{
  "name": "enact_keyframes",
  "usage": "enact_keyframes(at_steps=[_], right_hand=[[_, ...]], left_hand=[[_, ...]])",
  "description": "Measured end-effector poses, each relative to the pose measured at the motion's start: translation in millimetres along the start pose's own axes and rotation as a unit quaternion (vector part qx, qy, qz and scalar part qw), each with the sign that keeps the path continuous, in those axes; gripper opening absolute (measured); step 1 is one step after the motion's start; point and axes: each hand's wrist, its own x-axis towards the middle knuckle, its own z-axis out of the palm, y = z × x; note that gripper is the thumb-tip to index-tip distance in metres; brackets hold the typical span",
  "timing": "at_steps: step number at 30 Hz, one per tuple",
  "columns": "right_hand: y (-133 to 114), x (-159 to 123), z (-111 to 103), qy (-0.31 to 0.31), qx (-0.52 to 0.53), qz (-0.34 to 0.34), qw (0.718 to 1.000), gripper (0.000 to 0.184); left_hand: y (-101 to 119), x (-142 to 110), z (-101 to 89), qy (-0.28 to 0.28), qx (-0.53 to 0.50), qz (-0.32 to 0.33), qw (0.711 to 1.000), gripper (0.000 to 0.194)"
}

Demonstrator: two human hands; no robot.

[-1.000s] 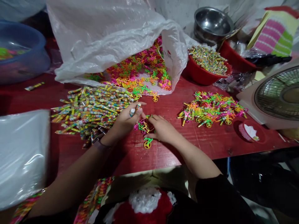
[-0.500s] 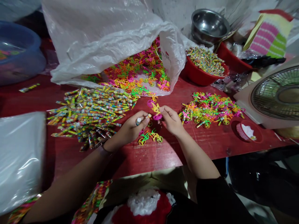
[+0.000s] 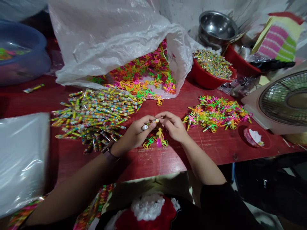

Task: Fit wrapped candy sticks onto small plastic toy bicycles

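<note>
A wrapped candy stick [image 3: 151, 122] is pinched between the left grip [image 3: 140, 132] and right grip [image 3: 174, 126]; toy bicycles [image 3: 144, 76] remain heaped at twelve o'clock.

The only view comes from a camera worn on the person's head, facing forward and down over the red table [image 3: 153, 163]. It sits close above the left hand [image 3: 135, 134] and right hand [image 3: 174, 126], with the person's own dark top with a Santa patch [image 3: 151, 209] along the lower edge. The frame reaches the wall [image 3: 187, 12] behind the table, though depth that far back is hard to judge.
</note>
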Motion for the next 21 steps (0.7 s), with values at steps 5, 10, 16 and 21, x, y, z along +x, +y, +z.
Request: enact_keyframes(at_steps=[5, 10, 16, 21], right_hand=[[1.8, 1.6, -6.8, 0.018, -0.031, 0.013, 0.999, 0.024], [-17.6, -10.5, -7.1, -0.23, -0.166, -0.058, 0.957, 0.031], [6.3, -36.6, 54.6, -0.348, -0.327, -0.187, 0.859, 0.035], [19.0, -31.7, 53.5, -0.242, -0.249, -0.246, 0.905, 0.044]], left_hand=[[-9.3, 4.1, 2.2, 0.07, 0.002, -0.027, 0.997, 0.029], [-20.5, 13.0, -7.0, 0.185, -0.018, -0.051, 0.981, 0.03], [-12.6, 13.1, -9.0, 0.177, -0.009, -0.039, 0.983, 0.034], [-8.2, 14.2, -11.1, 0.161, 0.006, 0.007, 0.987, 0.03]])
